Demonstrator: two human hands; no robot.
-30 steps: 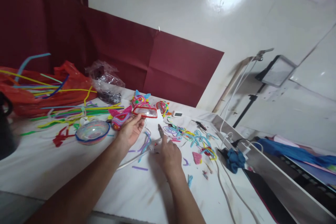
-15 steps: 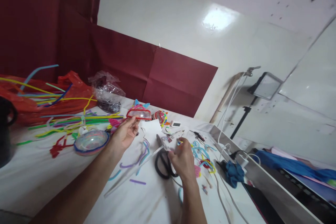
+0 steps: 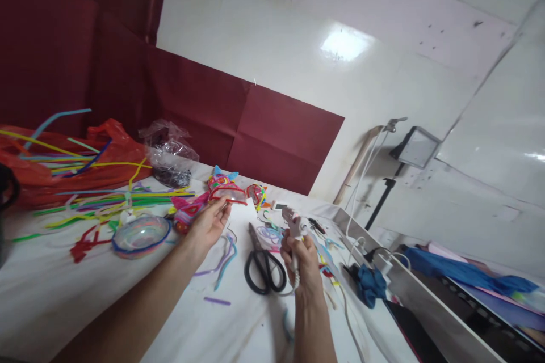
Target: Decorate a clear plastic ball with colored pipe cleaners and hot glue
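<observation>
Left hand [image 3: 212,224] pinches an oblong, red-edged clear-plastic piece [image 3: 231,195], probably light, best edge-held; right hand [image 3: 305,258] grips a white pistol-shaped glue gun [image 3: 298,226]

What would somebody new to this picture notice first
Probably the big dark red sheet against the pale wall, behind the table. Next, the bright strips poking from the red bag at the left. Near the center, the right hand grips a white corded tool beside black-handled scissors, while the left hand holds a red-edged clear piece.
</observation>
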